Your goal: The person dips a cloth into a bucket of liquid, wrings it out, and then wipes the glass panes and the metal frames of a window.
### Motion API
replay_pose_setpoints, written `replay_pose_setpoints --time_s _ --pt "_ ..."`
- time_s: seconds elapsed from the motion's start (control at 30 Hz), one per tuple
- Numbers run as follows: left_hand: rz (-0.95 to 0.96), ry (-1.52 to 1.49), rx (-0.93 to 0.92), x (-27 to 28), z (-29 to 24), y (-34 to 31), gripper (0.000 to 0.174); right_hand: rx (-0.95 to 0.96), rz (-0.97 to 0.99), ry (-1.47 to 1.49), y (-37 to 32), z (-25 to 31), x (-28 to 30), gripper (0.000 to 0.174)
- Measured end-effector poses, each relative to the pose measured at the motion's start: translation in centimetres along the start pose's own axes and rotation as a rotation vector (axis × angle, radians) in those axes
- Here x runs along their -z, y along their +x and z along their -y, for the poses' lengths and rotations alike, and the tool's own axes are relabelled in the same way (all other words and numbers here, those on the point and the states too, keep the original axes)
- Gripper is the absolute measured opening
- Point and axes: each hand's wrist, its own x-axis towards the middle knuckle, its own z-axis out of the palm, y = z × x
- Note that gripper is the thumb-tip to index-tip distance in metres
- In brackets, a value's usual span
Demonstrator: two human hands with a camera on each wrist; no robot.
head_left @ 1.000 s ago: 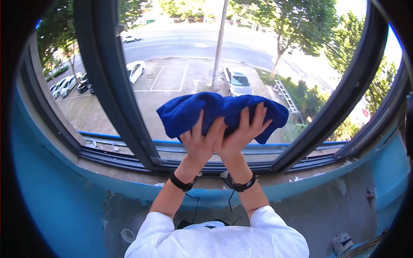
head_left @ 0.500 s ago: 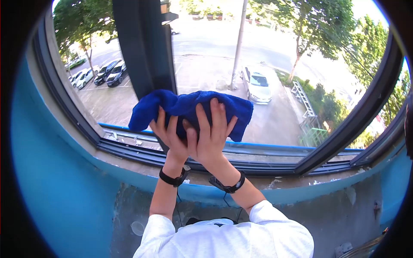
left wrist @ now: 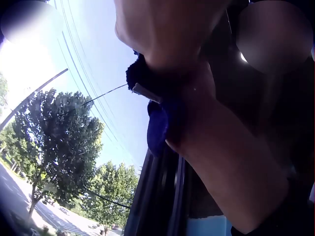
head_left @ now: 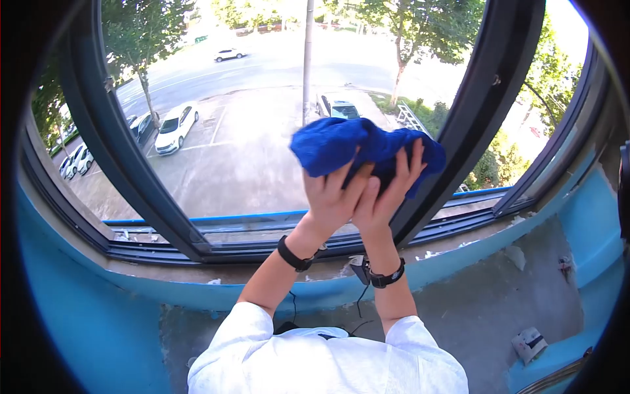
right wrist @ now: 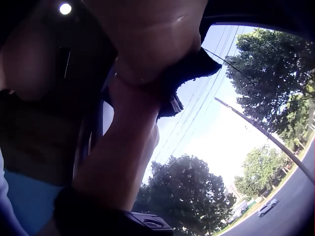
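A bunched blue cloth [head_left: 328, 148] lies against the window pane [head_left: 216, 177], its right end overlapping the dark right-hand upright [head_left: 482, 111]. My left hand [head_left: 330, 202] presses on it from below, fingers extended and their tips partly covered by its folds. Close beside it, my right hand [head_left: 387, 200] is spread over the right part of the cloth. The hands meet near the thumbs and heels. In the left wrist view, a blue fold of the cloth [left wrist: 158, 130] hangs past the hands. Its dark edge [right wrist: 197, 69] sticks out beside them in the right wrist view.
Another dark upright [head_left: 147, 157] stands on the left. Below the glass run the window tracks [head_left: 275, 248] and a ledge with white scraps [head_left: 430, 255]. A blue wall [head_left: 85, 308] curves around, and a small container [head_left: 529, 345] sits low at the right.
Both hands and the cloth first swept left to the left upright, then came back across the pane to the right-hand upright. The head view turned with them.
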Motion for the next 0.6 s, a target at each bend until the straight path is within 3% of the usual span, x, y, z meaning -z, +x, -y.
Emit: replay_pose_setpoints --time_s 0.1,0.23,0.4,0.5,0.6 --pt "-0.001 0.023 0.006 -3.5 -3.1 -0.1 0.029 -0.006 0.022 -0.065 0.0 -3.5 2.4 0.063" --pt "0.065 0.065 0.008 -2.9 -2.4 -0.5 0.032 0.030 0.017 -0.094 -0.2 -3.6 1.6 0.065" --pt "0.090 0.229 -0.008 2.6 2.4 0.4 0.029 0.028 -0.069 -0.020 -0.8 1.8 -3.6 0.070" --pt "0.109 0.331 0.032 7.7 6.8 0.7 0.047 0.066 -0.007 -0.020 -1.1 6.9 -7.5 0.081" --pt "0.113 0.458 0.068 13.9 10.9 1.5 0.055 0.148 0.045 -0.048 -1.8 11.8 -11.6 0.080"
